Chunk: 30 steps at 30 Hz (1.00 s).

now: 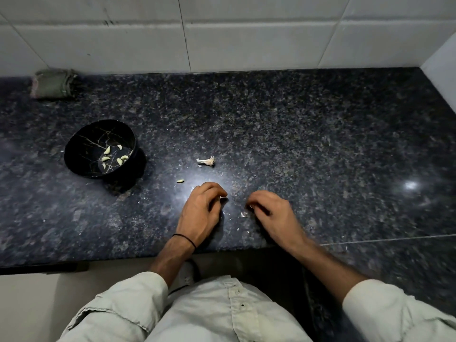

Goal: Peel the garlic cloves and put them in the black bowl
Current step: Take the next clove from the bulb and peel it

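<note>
The black bowl [84,141] stands on the counter at the left, tipped toward me, with several peeled garlic cloves [106,158] inside. One peeled clove [180,180] lies loose on the counter between the bowl and my hands. A bare garlic stem [206,161] lies beyond my hands. My left hand [201,211] rests on the counter with its fingers curled down; whatever is under them is hidden. My right hand [271,214] is curled too, and its fingertips pinch a small pale garlic bit. A pale peel scrap [244,214] lies just beside it.
Dark speckled granite counter [320,144] with small flecks of garlic skin around my hands. A folded green cloth [53,83] lies at the back left against the white tiled wall. Another wall closes the right end. The counter's front edge runs just under my wrists.
</note>
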Motion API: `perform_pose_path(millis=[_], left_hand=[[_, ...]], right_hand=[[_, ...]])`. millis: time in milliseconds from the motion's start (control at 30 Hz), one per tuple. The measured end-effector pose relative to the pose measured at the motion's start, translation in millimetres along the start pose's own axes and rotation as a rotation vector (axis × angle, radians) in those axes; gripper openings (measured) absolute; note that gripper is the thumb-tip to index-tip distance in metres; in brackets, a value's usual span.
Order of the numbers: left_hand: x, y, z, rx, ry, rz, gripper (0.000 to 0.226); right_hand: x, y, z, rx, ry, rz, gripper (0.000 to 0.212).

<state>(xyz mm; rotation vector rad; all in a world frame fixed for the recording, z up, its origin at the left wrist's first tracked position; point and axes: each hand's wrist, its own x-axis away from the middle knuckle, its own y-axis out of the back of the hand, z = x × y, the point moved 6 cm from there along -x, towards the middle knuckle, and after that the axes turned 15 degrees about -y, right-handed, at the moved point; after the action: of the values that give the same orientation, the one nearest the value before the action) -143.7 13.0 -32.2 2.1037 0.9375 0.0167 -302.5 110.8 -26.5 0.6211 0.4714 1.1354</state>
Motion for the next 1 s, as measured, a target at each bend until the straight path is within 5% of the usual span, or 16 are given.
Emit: perform_pose_path(millis=[67,167,533,933,1000], left_hand=[[0.2,-2.0,1.1,-0.011,0.01,-0.004,0.023],[0.5,-3.6,1.3,-0.039,0.027,0.0,0.019],[-2.7,-1.0,-8.7,-0.102,0.042,-0.019,0.025],[-5.8,-3.9,-14.6,-0.131,0.096,-0.037,0.024],[-5.8,-4.8,-14.6,-0.135,0.104,-0.034,0.023]], right_hand=[[-4.3,7.1,-6.2,-0.151,-0.191,-0.05,0.019],[-5.8,16.7,-5.4,-0.146,-0.239,-0.128,0.02],[5.6,-25.9,14.1,0.414,-0.106,-0.063,0.04],[16.7,-30.6,9.5,0.356,0.051,0.008,0.014],[16.4,-28.8,8.8,0.352,0.057,0.018,0.027]])
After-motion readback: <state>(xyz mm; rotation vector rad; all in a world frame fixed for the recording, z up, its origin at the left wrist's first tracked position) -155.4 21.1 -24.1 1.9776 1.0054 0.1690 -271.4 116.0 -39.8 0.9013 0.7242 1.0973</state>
